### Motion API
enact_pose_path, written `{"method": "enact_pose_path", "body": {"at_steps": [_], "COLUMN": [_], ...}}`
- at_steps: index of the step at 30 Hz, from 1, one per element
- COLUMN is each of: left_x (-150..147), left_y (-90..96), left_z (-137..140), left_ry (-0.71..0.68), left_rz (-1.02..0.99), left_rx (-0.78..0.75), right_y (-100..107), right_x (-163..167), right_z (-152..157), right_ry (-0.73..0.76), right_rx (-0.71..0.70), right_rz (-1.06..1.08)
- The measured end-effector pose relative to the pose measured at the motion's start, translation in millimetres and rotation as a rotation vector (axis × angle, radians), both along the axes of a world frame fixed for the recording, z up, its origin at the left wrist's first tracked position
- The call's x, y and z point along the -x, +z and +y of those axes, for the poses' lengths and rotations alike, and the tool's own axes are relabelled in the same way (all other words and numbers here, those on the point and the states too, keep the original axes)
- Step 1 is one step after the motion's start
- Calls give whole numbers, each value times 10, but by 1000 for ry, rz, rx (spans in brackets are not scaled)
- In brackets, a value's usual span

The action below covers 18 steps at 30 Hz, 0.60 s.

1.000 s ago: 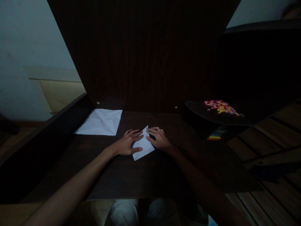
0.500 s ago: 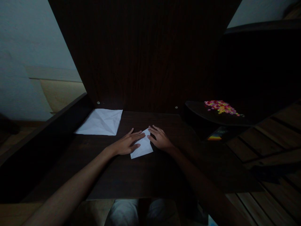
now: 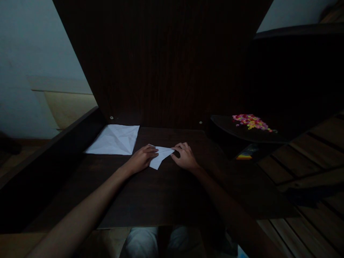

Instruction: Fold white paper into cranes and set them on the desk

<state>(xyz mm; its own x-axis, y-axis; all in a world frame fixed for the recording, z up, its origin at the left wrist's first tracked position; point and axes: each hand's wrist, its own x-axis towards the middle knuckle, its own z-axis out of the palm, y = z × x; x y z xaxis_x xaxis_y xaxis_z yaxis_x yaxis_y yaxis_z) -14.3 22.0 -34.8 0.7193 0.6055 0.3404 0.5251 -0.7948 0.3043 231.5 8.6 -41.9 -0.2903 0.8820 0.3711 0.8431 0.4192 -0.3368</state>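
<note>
Between my hands, just above or on the dark desk top (image 3: 139, 200), is a small folded sheet of white paper (image 3: 160, 154). It has a point toward the right and a lower corner toward me. My left hand (image 3: 143, 157) grips its left side, with fingers over the paper and the thumb hidden. At the right tip, my right hand (image 3: 185, 156) pinches the paper between thumb and curled fingers. A larger creased stack of white paper (image 3: 114, 139) lies flat to the left of my hands.
A dark upright panel (image 3: 161, 64) closes off the back, and a low side board (image 3: 51, 161) runs along the left. On a raised curved shelf (image 3: 223, 123) at right lies a pile of small pink, red and yellow pieces (image 3: 252, 122). A rainbow-striped item (image 3: 244, 156) sits below it.
The small folded paper has been turned, so its narrow point now faces right instead of away from me. My flat, spread fingers have closed on its two sides.
</note>
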Motion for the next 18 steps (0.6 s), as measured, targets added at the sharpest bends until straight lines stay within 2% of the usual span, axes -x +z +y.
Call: {"method": "enact_pose_path", "body": {"at_steps": [5, 10, 18], "left_x": [-48, -71, -51], "left_y": [66, 124, 132], "left_z": [-79, -137, -140], "left_ry": [45, 81, 34], "left_rz": [27, 56, 68], "left_rx": [39, 67, 84], "right_y": [49, 59, -37], "right_x": [18, 42, 45], "right_z": [-36, -58, -21], "right_ry": [-6, 91, 211], "right_rx": [6, 9, -24], "right_rz": [-21, -12, 52]}}
